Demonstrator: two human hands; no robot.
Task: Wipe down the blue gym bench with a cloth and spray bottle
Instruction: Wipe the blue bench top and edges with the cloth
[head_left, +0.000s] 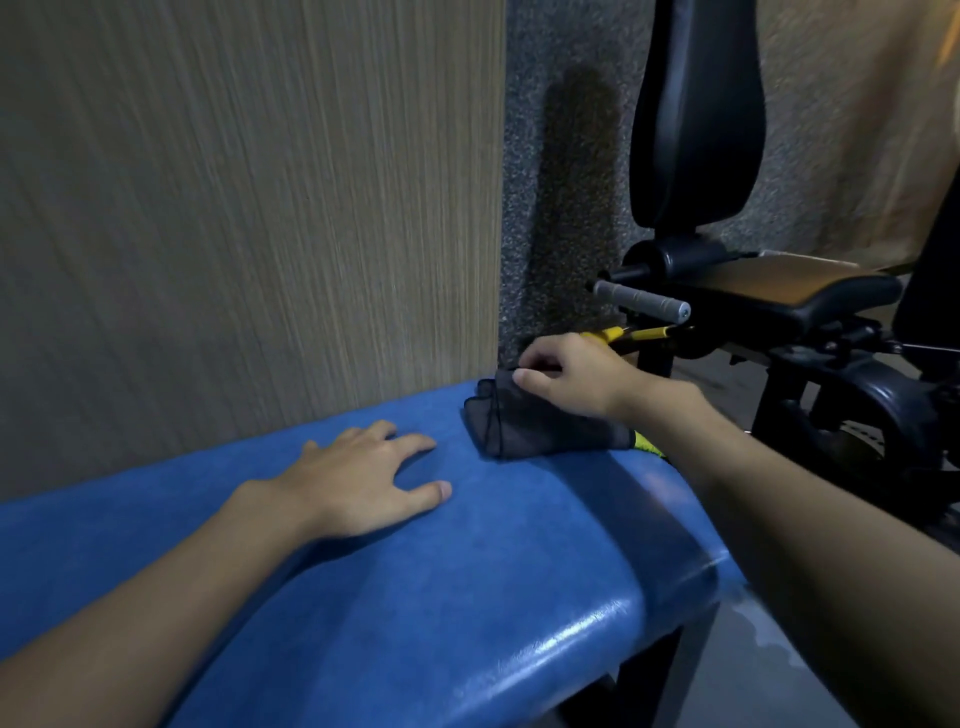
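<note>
While the wood-grain wall panel (234, 208) fills the whole left side, the blue bench (467, 597) runs right along its base, from the bottom left corner of the view up to its far end near the middle. The padding looks a bit glossy along the near right edge.

The left hand (358, 483) lies palm down on the bench top, about halfway along and closer to the wall-side edge. Its fingers are straight and spread wide, holding nothing, just resting flat on the padding.

Further right, at the far end of the bench, there's a dark cloth (530, 426), bunched and folded, sitting on the padding close to the far right corner. The right hand (571, 374) is above it, thumb and curled fingers pinching the top of the cloth, with the forearm coming in over the bench's right edge. A yellow-green bit (644, 444) pokes out from under the cloth at that right edge; can't tell what it is.

Behind the cloth is a grey speckled wall (561, 156). Right of that stands a black gym machine with a tall back pad (696, 114), a flat seat (810, 291), a grey handle (644, 301) sticking out toward the bench, and a yellow lever (634, 332) just below it, right behind the right hand's knuckles. Grey floor (753, 649) shows below the bench's right edge.
</note>
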